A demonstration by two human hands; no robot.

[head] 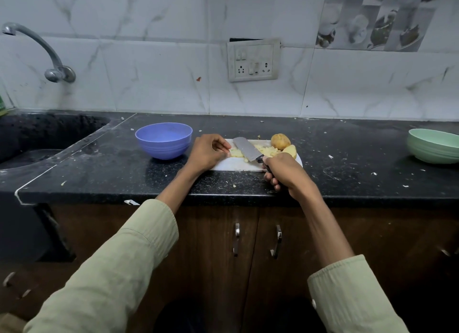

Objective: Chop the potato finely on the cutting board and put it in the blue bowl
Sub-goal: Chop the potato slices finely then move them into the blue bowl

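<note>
White plastic is showing under both hands: the cutting board (238,164) is lying on the black speckled counter (347,158), and the work is sitting on it. The right hand (285,172) is wrapping its fingers round the dark handle of the knife (247,151), with the broad grey blade angling up and away to the left of that grip, its edge resting down among the chopped potato (267,151). The left hand (207,152) is curling its fingers at the left end of the board, and its fingertips are pinching or steadying a pale piece of potato (235,154) just to the left of the blade; whether they are truly gripping it or only pressing it is hard to tell. Just beyond the right hand's knuckles, a cut potato half (291,151) is lying with its pale face showing, and a whole brown-skinned potato (280,141) is sitting just behind it at the board's far right corner. The blue bowl (164,140) is standing on the counter just to the left of the left hand, close beside the board, and nothing can be seen inside it. Well off to the right of the knife hand, a green bowl (433,145) is sitting near the counter's end. Far to the left of the holding hand, the dark sink (37,136) is dropping into the counter, with a metal tap (42,52) arching from the marbled wall tiles above it. A switch and socket plate (253,60) is hanging on the wall straight beyond both hands. Pale green sleeves (111,270) are covering both forearms.
</note>
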